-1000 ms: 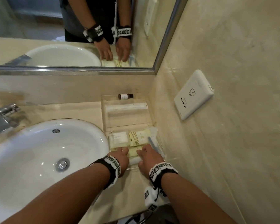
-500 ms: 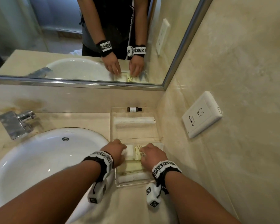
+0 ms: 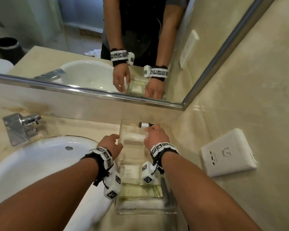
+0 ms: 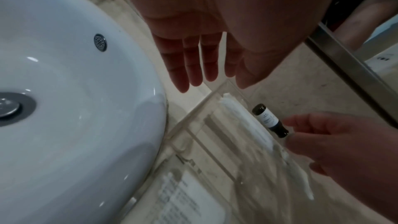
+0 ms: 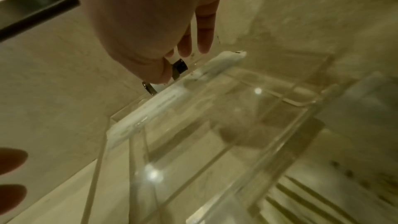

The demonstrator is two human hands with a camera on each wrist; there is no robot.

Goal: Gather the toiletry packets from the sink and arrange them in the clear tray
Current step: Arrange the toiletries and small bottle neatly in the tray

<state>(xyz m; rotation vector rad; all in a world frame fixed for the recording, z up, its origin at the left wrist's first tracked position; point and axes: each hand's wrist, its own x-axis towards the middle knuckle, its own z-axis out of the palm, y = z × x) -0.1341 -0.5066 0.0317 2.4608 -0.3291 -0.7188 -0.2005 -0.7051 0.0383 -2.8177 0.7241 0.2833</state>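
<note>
Two bare hands work at a beige marble vanity counter (image 3: pixel 83 127). Furthest left, a chrome faucet (image 3: pixel 20 126) stands behind a round white ceramic sink basin (image 3: pixel 32 164), whose metal drain plug (image 4: pixel 8 106) shows in the left wrist view. The left hand (image 3: pixel 111 145) hangs over the counter between the basin rim and the left wall of a clear acrylic rectangular tray (image 3: pixel 119 135); its fingers (image 4: pixel 193 67) are straight and slightly spread, holding nothing. Inside the tray, white and pale yellow flat toiletry packets (image 3: pixel 140 189) lie in the near compartments, and a long white wrapped packet (image 4: pixel 239 117) lies across the far part. Just beyond that, by the tray's far wall, a small dark brown bottle with a white label (image 4: pixel 270 120) lies on its side. The right hand (image 3: pixel 155 136) reaches over the far end of the tray, its thumb and fingertips at the capped end of the bottle; whether they pinch it or only touch it cannot be told. To the right, a white plastic wall socket cover (image 3: pixel 228 152) sits on the side wall. Above the counter a steel-framed mirror (image 3: pixel 90 90) reflects both hands.
</note>
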